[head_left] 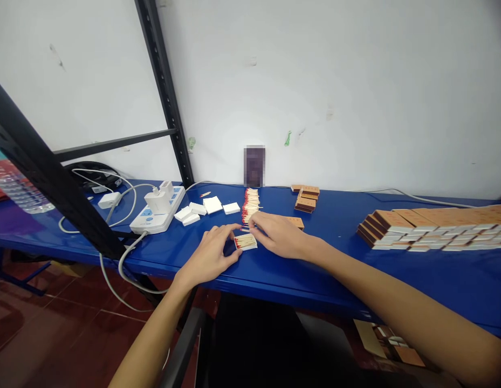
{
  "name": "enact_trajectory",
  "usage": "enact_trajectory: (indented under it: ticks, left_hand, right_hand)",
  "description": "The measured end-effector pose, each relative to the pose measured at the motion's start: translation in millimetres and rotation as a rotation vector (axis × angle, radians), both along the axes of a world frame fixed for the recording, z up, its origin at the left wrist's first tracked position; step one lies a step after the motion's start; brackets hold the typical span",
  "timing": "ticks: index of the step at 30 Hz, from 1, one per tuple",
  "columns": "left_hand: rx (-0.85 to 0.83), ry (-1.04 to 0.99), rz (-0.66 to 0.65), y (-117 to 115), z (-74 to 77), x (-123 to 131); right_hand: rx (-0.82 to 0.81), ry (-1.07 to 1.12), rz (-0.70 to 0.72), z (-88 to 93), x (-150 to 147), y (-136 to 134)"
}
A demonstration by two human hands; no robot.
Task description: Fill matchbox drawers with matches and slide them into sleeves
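Observation:
A small white matchbox tray with red-tipped matches in it lies on the blue table. My left hand is closed around its left end, thumb at the near side and fingers at the far side. Just beyond the tray, a long row of loose matches runs toward the wall, red heads to the left. My right hand is at the near end of this row, fingertips pinched on matches. Its fingers partly hide what they grip. An orange matchbox shows behind the right hand.
White matchbox trays lie left of the row, near a power strip with cables. A few matchboxes are stacked at the back, and a large matchbox stack stands right. A black shelf post rises on the left.

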State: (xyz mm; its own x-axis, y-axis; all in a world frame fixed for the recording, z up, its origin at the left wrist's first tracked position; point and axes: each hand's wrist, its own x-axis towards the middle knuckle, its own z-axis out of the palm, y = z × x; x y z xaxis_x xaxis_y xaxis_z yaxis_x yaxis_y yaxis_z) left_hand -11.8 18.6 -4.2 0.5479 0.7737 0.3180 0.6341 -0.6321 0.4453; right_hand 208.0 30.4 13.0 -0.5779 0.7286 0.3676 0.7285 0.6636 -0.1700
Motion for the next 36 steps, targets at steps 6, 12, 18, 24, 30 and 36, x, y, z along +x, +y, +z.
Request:
enact_trajectory:
  ticks: [6,12,18,24,30,36]
  left_hand:
    - [0.006,-0.001,-0.013,-1,0.8,0]
    - [0.009,0.009,-0.016,-1,1.5,0]
    - [-0.003,0.003,-0.005,-1,1.6,0]
    - [-0.002,0.0,-0.001,-1,0.9,0]
    - [-0.001,-0.008,-0.006,-2,2.1,0]
    - [0.008,0.005,-0.018,-1,1.9,0]
  right_hand:
    - [-0.014,-0.062,-0.127,-4.9,2,9]
    - [-0.089,-0.155,-0.207,-10.9,4,27]
    - [-0.061,-0.097,-0.132,-2.3,3,18]
    - [-0.14,-0.054,0.11,9.8,10,0]
    - [-0.17,-0.013,0.074,1.7,9,5]
    - [-0.109,-0.064,-0.11,-9.5,10,24]
